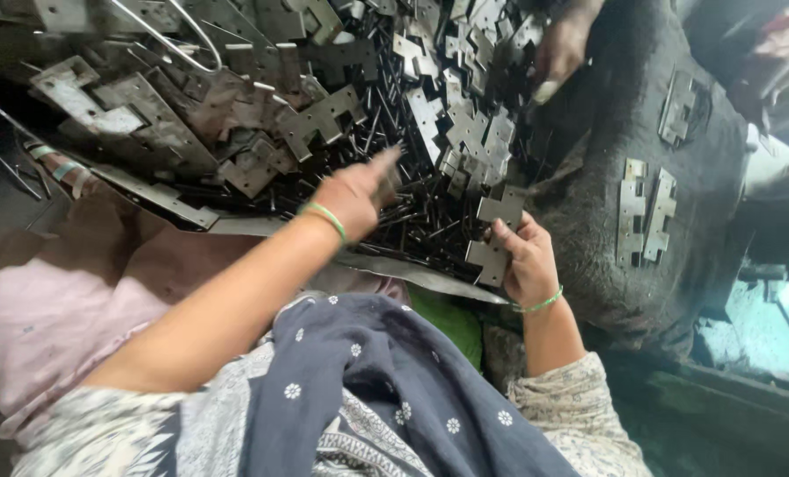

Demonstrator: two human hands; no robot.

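Observation:
My left hand (356, 192) hovers over a heap of dark metal pins (412, 221), fingers bent, and whether it pinches a pin I cannot tell. My right hand (522, 256) grips a flat notched grey hinge plate (491, 240) at the near edge of the heap. Green bangles circle both wrists. Many more stamped hinge plates (465, 124) lie piled beyond the pins.
Another person's hand (560, 49) reaches into the pile at the top. Finished hinge pieces (643, 212) lie on a dark sack-covered surface (606, 265) to the right, another pair (677, 106) above. Larger rusty plates (129, 115) are heaped at left. My patterned scarf (368, 389) fills the foreground.

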